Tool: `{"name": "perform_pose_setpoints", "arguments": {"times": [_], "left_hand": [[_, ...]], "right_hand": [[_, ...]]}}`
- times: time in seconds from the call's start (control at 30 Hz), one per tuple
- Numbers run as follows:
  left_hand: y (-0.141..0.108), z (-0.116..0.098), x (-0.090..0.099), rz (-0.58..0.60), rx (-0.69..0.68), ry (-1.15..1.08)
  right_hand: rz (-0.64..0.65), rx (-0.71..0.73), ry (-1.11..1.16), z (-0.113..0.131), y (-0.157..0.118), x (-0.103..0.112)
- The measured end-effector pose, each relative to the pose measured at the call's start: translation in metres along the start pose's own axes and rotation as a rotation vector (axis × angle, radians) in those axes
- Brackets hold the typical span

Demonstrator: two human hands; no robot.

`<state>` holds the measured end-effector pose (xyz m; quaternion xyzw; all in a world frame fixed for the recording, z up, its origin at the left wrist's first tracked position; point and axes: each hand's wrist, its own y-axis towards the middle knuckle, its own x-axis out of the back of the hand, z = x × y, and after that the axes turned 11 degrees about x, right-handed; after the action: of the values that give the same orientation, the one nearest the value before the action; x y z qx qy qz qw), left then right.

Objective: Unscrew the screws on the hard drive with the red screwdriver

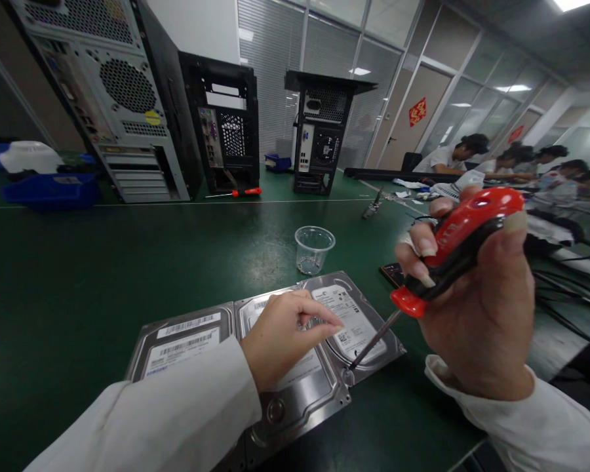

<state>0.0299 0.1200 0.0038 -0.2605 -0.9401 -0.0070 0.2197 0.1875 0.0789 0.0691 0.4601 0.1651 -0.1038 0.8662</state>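
My right hand (476,314) is wrapped round a red and black screwdriver (465,239). Its shaft slants down to the near corner of the right-hand hard drive (364,308), where the tip appears to touch. Over the middle hard drive (309,406) hovers my left hand (288,328), thumb and fingers pinched together near the right drive's label. Whatever the pinch may hold is too small to see. A third hard drive (177,334) lies on the left, partly covered by my left sleeve. Just behind the drives stands a clear plastic cup (314,252) with small bits, perhaps screws, at its bottom.
Several computer cases, including a large one (128,85), line the back of the green table (128,255). Another red screwdriver (246,193) lies before them. A blue bin (49,190) sits far left. Black cables (565,288) lie at right; people (452,157) work beyond.
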Motion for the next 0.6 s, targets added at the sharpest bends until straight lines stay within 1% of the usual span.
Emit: {"name": "perform_pose_setpoints", "arguments": {"times": [0.33, 0.43, 0.5, 0.53, 0.57, 0.6], "left_hand": [[0.0, 0.004, -0.002, -0.003, -0.031, -0.031], [0.0, 0.005, 0.001, -0.047, -0.036, -0.03], [-0.007, 0.002, 0.004, -0.154, -0.133, 0.002], [-0.014, 0.0, 0.005, -0.193, -0.22, 0.046], [-0.023, -0.004, 0.004, -0.205, -0.327, 0.095], [-0.035, -0.008, 0.001, -0.169, -0.426, 0.168]], "right_hand": [[-0.008, -0.007, -0.01, 0.0, -0.002, 0.001], [0.006, -0.013, -0.018, 0.001, -0.003, 0.001], [0.012, -0.015, -0.021, 0.001, -0.003, 0.001], [0.012, -0.016, -0.017, 0.001, -0.003, 0.001], [0.009, -0.018, -0.01, 0.002, -0.003, 0.001], [0.003, -0.02, -0.004, 0.002, -0.003, 0.001]]}}
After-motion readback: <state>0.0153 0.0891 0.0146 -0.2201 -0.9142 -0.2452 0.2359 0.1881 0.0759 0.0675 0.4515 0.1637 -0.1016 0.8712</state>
